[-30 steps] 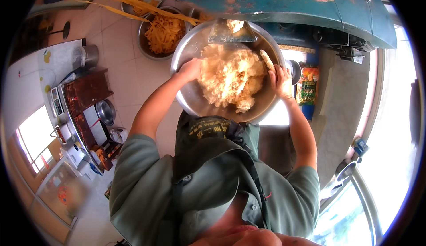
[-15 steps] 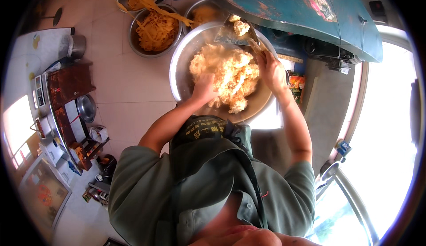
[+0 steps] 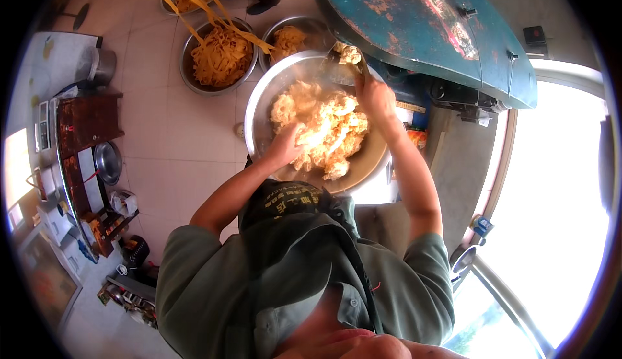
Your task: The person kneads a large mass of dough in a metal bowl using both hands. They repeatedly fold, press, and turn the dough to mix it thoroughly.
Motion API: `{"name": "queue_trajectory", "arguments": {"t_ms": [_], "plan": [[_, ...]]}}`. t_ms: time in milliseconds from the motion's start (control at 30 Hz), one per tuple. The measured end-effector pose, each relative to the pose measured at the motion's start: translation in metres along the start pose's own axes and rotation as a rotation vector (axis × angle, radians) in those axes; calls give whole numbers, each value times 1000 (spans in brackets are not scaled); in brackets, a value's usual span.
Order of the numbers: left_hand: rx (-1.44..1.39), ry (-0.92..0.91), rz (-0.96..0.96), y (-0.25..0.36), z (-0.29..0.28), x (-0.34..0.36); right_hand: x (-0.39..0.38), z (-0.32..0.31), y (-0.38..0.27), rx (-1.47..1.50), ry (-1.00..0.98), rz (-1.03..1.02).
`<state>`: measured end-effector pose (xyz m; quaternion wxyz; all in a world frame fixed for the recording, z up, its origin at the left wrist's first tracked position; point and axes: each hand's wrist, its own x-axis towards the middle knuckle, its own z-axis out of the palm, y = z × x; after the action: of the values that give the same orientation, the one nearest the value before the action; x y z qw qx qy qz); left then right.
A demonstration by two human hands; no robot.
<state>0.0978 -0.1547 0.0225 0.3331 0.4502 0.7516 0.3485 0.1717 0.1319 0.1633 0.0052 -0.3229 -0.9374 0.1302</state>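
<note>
A wide steel bowl (image 3: 258,93) holds a lumpy mass of pale, crumbly dough (image 3: 327,129). My left hand (image 3: 285,142) is sunk into the dough's left side, its fingers curled into it. At the bowl's upper right, my right hand (image 3: 377,100) reaches up against a dark metal chute of the blue machine, beside a lump of dough (image 3: 350,54) lying there; its fingertips are hidden.
The worn blue machine (image 3: 402,15) overhangs at upper right. Steel bowls with yellow noodle strands (image 3: 220,57) sit upper left, more strands hanging above them. Another person's dark shoe (image 3: 262,2) shows beyond. A cluttered wooden table (image 3: 84,126) is at left, a bright doorway at right.
My right hand has moved from the bowl's right rim up to the chute. My left hand has shifted from the left rim into the dough. The whole view has shifted somewhat.
</note>
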Motion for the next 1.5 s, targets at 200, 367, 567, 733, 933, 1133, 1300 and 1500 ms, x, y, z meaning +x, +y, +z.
{"name": "queue_trajectory", "arguments": {"t_ms": [200, 367, 567, 733, 933, 1133, 1300, 1500], "plan": [[60, -96, 59, -11, -2, -5, 17, 14, -5, 55, 61, 82], [71, 151, 80, -25, 9, -2, 17, 9, -4, 0, 61, 43], [-60, 121, 67, -1, -10, 2, 8, -5, -18, 8, 61, -23], [-21, 169, 140, -12, 16, 14, 26, 20, -4, -33, -4, 104], [157, 107, 246, -22, 12, 1, -1, 16, -14, 24, 197, -36], [275, -122, 315, -22, 5, 11, 36, 58, 23, -3, 10, 151], [282, -263, 135, -22, -12, -6, 34, 72, 20, -55, -9, 224], [-3, -268, 50, 19, -53, -19, 15, 44, -5, -59, 118, 53]]}}
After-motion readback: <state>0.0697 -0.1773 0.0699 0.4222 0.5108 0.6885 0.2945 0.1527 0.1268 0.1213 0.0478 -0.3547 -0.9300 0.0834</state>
